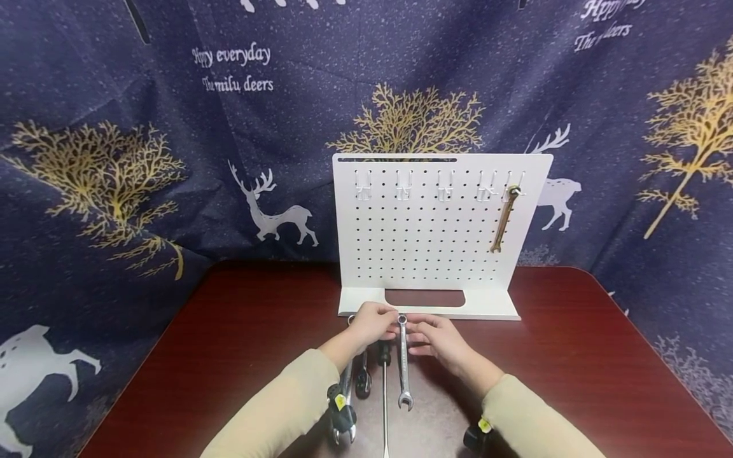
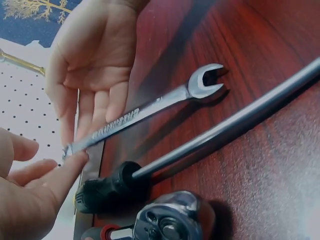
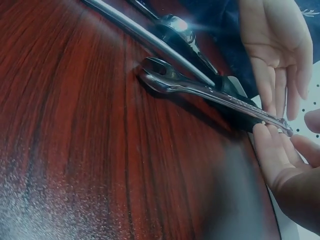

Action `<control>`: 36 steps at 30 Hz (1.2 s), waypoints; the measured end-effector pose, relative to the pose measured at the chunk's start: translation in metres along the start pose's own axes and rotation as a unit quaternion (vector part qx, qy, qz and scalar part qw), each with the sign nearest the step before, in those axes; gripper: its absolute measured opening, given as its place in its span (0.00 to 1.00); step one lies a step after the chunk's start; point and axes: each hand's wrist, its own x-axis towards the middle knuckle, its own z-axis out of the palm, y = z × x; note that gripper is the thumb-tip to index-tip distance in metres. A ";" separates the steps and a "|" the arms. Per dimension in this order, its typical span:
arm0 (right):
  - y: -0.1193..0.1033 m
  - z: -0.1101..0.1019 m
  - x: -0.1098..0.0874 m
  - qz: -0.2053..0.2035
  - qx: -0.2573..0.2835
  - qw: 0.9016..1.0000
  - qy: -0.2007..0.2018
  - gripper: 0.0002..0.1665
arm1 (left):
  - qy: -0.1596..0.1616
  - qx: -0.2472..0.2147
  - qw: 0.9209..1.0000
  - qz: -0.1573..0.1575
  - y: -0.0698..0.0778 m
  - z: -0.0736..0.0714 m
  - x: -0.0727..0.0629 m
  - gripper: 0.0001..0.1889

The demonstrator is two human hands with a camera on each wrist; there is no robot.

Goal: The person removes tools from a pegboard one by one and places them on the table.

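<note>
A silver combination wrench (image 1: pixel 404 362) slants with its ring end raised between my hands and its open-jaw end toward me. My left hand (image 1: pixel 371 323) touches it near the ring end with extended fingertips, the thumb standing apart in the left wrist view. From the other side, the fairly straight fingers of my right hand (image 1: pixel 439 340) reach the same end. The left wrist view shows the right palm (image 2: pixel 102 55); the right wrist view shows the right fingers (image 3: pixel 272 150) against the shank. Left of the wrench lies a screwdriver (image 1: pixel 385 401) with a black handle (image 2: pixel 107 190).
A white pegboard (image 1: pixel 424 235) stands behind my hands, with several white hooks along its top. A brass-coloured wrench (image 1: pixel 504 219) hangs at its right. A ratchet (image 2: pixel 172 220) and another silver wrench (image 1: pixel 347 381), partly hidden by my left arm, lie on the dark red table (image 1: pixel 240 331).
</note>
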 end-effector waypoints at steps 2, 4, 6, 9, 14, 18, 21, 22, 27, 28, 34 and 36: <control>0.001 -0.001 0.000 0.006 0.004 1.000 -0.003 0.29 | 0.002 0.004 1.000 -0.005 0.001 0.002 -0.002 0.18; 0.002 -0.001 0.001 0.014 0.008 1.000 -0.005 0.29 | 0.004 0.004 1.000 -0.011 0.002 0.004 -0.003 0.19; 0.003 -0.002 0.001 0.020 0.009 1.000 -0.006 0.28 | 0.006 0.006 1.000 -0.016 0.003 0.007 -0.004 0.19; 0.004 -0.004 0.001 0.027 0.008 1.000 -0.009 0.29 | 0.010 0.004 1.000 -0.026 0.003 0.011 -0.006 0.20; 0.004 -0.003 0.000 0.031 0.008 0.999 -0.010 0.31 | 0.012 0.025 0.999 -0.032 0.005 0.017 -0.009 0.21; 0.003 -0.003 0.001 0.033 0.011 0.999 -0.009 0.31 | 0.005 0.070 0.997 -0.023 0.005 0.021 -0.010 0.21; 0.003 -0.002 0.000 0.035 0.007 0.999 -0.008 0.31 | 0.002 0.089 0.996 -0.019 0.006 0.025 -0.012 0.22; 0.003 -0.002 0.000 0.035 0.005 0.999 -0.008 0.31 | 0.001 0.094 0.995 -0.018 0.006 0.026 -0.012 0.22; 0.004 -0.002 0.000 0.042 0.007 0.999 -0.001 0.30 | -0.006 0.085 0.996 -0.019 0.006 0.030 -0.014 0.23; 0.005 -0.003 0.000 0.042 0.009 0.999 0.000 0.30 | -0.006 0.083 0.996 -0.020 0.005 0.030 -0.014 0.23; 0.005 -0.003 -0.003 0.041 0.015 0.999 -0.006 0.30 | -0.011 0.078 0.997 -0.028 0.005 0.031 -0.017 0.24; 0.004 -0.002 -0.003 0.041 0.015 0.999 -0.006 0.30 | -0.013 0.080 0.996 -0.030 0.005 0.031 -0.018 0.24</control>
